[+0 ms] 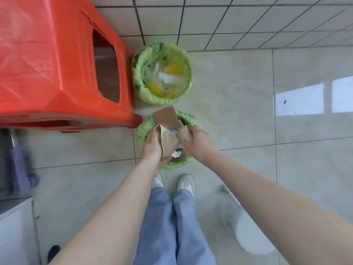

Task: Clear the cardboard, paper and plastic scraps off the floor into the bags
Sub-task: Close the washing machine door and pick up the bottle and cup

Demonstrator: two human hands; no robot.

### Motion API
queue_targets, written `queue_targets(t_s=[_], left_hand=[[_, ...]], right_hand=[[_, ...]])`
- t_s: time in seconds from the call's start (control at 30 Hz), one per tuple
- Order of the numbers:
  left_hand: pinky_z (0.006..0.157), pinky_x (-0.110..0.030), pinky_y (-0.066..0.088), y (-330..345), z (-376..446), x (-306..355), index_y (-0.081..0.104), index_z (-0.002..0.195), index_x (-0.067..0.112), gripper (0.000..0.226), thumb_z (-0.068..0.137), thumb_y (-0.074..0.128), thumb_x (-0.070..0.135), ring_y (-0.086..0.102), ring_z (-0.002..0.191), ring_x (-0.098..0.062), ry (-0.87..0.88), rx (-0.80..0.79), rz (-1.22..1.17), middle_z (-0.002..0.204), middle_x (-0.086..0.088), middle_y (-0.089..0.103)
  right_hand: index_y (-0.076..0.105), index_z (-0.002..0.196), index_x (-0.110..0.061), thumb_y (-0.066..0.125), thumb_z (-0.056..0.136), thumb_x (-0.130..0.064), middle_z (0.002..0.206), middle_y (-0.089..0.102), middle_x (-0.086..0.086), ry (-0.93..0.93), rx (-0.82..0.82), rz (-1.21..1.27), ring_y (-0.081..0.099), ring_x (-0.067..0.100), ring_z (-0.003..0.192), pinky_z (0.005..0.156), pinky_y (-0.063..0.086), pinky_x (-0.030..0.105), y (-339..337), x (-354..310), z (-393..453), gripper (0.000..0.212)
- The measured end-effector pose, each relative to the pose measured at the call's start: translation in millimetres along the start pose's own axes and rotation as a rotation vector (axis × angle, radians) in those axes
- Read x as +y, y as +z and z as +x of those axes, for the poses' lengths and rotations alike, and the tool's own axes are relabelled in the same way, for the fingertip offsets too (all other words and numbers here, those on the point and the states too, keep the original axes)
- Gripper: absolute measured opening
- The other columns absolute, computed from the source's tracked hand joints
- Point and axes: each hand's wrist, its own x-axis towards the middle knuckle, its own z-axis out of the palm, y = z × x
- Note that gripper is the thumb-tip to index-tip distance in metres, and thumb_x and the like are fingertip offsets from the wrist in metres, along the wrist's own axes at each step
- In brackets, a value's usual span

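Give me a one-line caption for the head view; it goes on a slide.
Both hands, left hand and right hand, hold brown cardboard over the near green bag.

Soft, even daylight fills the room. A bright window reflection (313,98) glares on the glossy floor tiles (238,88) at far right. Wide-angle bending curves the edges; the near forearms and the red stool (57,64) look smeared.
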Motion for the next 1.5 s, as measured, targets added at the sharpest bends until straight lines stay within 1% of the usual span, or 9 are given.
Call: queue_targets(t_s=[0.13, 0.27, 0.4, 0.63, 0.87, 1.03, 1.2, 1.4, 1.5], left_hand=[[0.052, -0.027, 0.056, 3.6, 24.5, -12.0, 0.063, 0.106, 0.023, 0.029, 0.097, 0.044, 0.042, 0.066, 0.070, -0.026, 0.026, -0.015, 0.078, 0.106, -0.008, 0.067], [0.047, -0.025, 0.052, 2.4, 33.8, -20.7, 0.062, 0.106, 0.016, 0.026, 0.097, 0.038, 0.021, 0.064, 0.059, -0.027, 0.059, -0.007, 0.233, 0.085, -0.009, 0.068], [0.041, -0.016, 0.039, 0.8, 32.7, -22.2, 0.061, 0.088, 0.010, 0.027, 0.096, 0.046, 0.031, 0.056, 0.045, -0.017, 0.032, -0.040, 0.407, 0.071, -0.008, 0.066], [0.053, -0.025, 0.041, -2.0, 31.6, -23.0, 0.054, 0.080, 0.018, 0.018, 0.095, 0.050, 0.026, 0.055, 0.055, -0.021, 0.075, -0.004, 0.346, 0.081, -0.010, 0.066], [0.056, -0.026, 0.042, -11.5, 5.9, -23.0, 0.056, 0.077, 0.015, 0.021, 0.095, 0.048, 0.021, 0.058, 0.059, -0.020, 0.118, -0.039, 0.386, 0.082, -0.008, 0.064], [0.057, -0.027, 0.046, -26.4, -38.6, -12.3, 0.057, 0.089, 0.014, 0.011, 0.096, 0.048, 0.015, 0.059, 0.060, -0.019, 0.151, -0.034, 0.322, 0.081, -0.006, 0.066], [0.059, -0.026, 0.047, -45.9, -110.4, -6.4, 0.061, 0.105, 0.007, 0.017, 0.096, 0.048, 0.014, 0.060, 0.063, -0.020, 0.264, -0.007, 0.247, 0.086, -0.009, 0.068], [0.056, -0.024, 0.039, -79.9, -219.9, -6.6, 0.062, 0.101, 0.005, 0.018, 0.094, 0.046, 0.008, 0.059, 0.060, -0.018, 0.335, 0.043, 0.039, 0.078, -0.007, 0.067], [0.046, -0.014, 0.042, -103.7, -273.9, -10.7, 0.061, 0.094, 0.004, 0.017, 0.093, 0.044, 0.001, 0.058, 0.060, -0.018, 0.378, 0.069, -0.098, 0.078, -0.011, 0.065]], right_hand=[[0.052, 0.115, -0.008, 0.052, 0.090, -0.026, 0.107, 0.062, 0.014, -0.006, -0.031, 0.026, 0.058, 0.034, 0.097, 0.072, 0.047, 0.035, 13.3, -3.1, 23.2, 0.031], [0.055, 0.113, -0.014, 0.050, 0.089, -0.025, 0.110, 0.050, 0.013, 0.022, -0.045, 0.046, 0.051, 0.033, 0.090, 0.071, 0.040, 0.030, 17.0, -6.3, 32.4, 0.027], [0.048, 0.129, -0.015, 0.047, 0.089, -0.012, 0.121, 0.045, 0.015, -0.011, -0.007, -0.002, 0.053, 0.035, 0.105, 0.085, 0.044, 0.034, 15.8, -4.2, 35.6, 0.040], [0.045, 0.127, -0.012, 0.045, 0.086, -0.005, 0.118, 0.060, 0.013, -0.008, -0.050, -0.031, 0.055, 0.034, 0.108, 0.082, 0.049, 0.037, 14.1, 5.3, 35.4, 0.042], [0.051, 0.124, -0.007, 0.043, 0.088, -0.012, 0.115, 0.060, 0.016, -0.001, -0.032, 0.019, 0.054, 0.035, 0.106, 0.076, 0.044, 0.033, 6.2, 10.1, 7.9, 0.037], [0.050, 0.130, -0.012, 0.036, 0.090, -0.012, 0.115, 0.062, 0.016, -0.030, -0.038, 0.050, 0.054, 0.030, 0.091, 0.068, 0.039, 0.028, -15.8, -3.2, -33.7, 0.042], [0.052, 0.125, -0.012, 0.042, 0.092, -0.014, 0.114, 0.064, 0.009, -0.151, -0.015, 0.066, 0.058, 0.027, 0.105, 0.084, 0.048, 0.032, -49.8, -35.7, -98.2, 0.035], [0.057, 0.119, -0.014, 0.048, 0.091, -0.013, 0.107, 0.065, 0.002, -0.328, 0.006, 0.059, 0.060, 0.020, 0.101, 0.085, 0.046, 0.028, -89.8, -93.9, -195.5, 0.030], [0.059, 0.115, -0.015, 0.050, 0.090, -0.015, 0.106, 0.065, 0.000, -0.444, 0.020, 0.012, 0.060, 0.018, 0.101, 0.089, 0.047, 0.031, -102.1, -126.6, -246.1, 0.026]])
